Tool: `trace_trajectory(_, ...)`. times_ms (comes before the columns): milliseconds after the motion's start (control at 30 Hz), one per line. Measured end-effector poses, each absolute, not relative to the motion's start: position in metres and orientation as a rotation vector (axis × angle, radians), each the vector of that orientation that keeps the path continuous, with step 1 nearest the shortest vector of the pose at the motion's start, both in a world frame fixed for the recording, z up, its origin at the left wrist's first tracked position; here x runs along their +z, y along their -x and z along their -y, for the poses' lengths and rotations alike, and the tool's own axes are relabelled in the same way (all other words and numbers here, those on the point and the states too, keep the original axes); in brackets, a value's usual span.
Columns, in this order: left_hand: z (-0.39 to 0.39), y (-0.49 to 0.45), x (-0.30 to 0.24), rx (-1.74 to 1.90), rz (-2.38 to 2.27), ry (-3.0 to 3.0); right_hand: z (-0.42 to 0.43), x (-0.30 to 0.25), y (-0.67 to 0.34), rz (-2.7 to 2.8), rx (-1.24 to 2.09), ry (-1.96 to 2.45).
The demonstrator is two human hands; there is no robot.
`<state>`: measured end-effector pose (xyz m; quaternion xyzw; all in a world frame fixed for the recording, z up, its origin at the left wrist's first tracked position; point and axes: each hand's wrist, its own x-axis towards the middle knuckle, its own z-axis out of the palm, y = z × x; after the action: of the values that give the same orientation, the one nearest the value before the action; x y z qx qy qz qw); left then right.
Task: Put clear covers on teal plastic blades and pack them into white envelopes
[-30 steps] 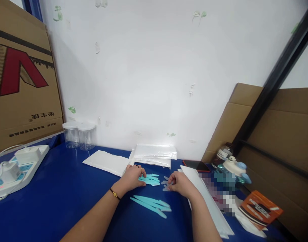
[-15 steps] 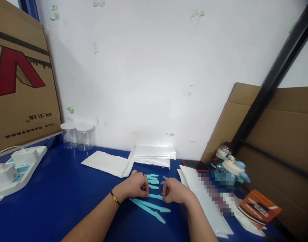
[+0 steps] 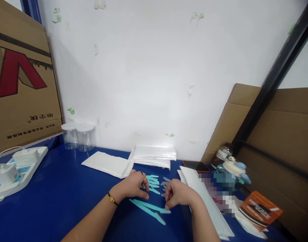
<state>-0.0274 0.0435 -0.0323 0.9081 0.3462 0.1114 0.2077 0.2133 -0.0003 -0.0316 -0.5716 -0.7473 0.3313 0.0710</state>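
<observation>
Just above the blue table, my left hand (image 3: 136, 185) has its thumb and fingers apart, with nothing between them. It is beside a group of turquoise eyebrow razors (image 3: 154, 182), which it partly covers. My right hand (image 3: 177, 194) is half curled, thumb and fingers apart, over the tip of the upper of two nearer turquoise razors (image 3: 154, 205). Whether the thumb touches that tip I cannot tell. The lower razor (image 3: 154, 215) lies slantwise, and the two meet at their left ends. Small clear blade caps (image 3: 165, 183) lie between the group and my right hand, partly hidden by it.
White padded envelopes lie at the left (image 3: 105, 164), back (image 3: 154, 153) and right (image 3: 206, 201). A phone (image 3: 196, 166), a bottle (image 3: 221, 155), a teal jug (image 3: 231, 171) and an orange pouch (image 3: 261, 209) stand right. Left are clear jars (image 3: 85, 138) and a power strip (image 3: 30, 171).
A razor held between both hands has been let go and now lies with the group. Another clear cap shows among the caps. My right hand has moved slightly right and nearer.
</observation>
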Motion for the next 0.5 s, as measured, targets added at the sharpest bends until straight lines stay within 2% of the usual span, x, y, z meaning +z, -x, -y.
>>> trace_trajectory(200,-0.037,0.024,-0.033,0.197,-0.876,-2.563,0.003,-0.036,-0.201,2.368,0.963,1.785)
trace_trajectory(500,-0.044,0.029,-0.033,0.233,-0.976,-2.563,-0.004,-0.038,-0.219,2.159,0.979,1.674)
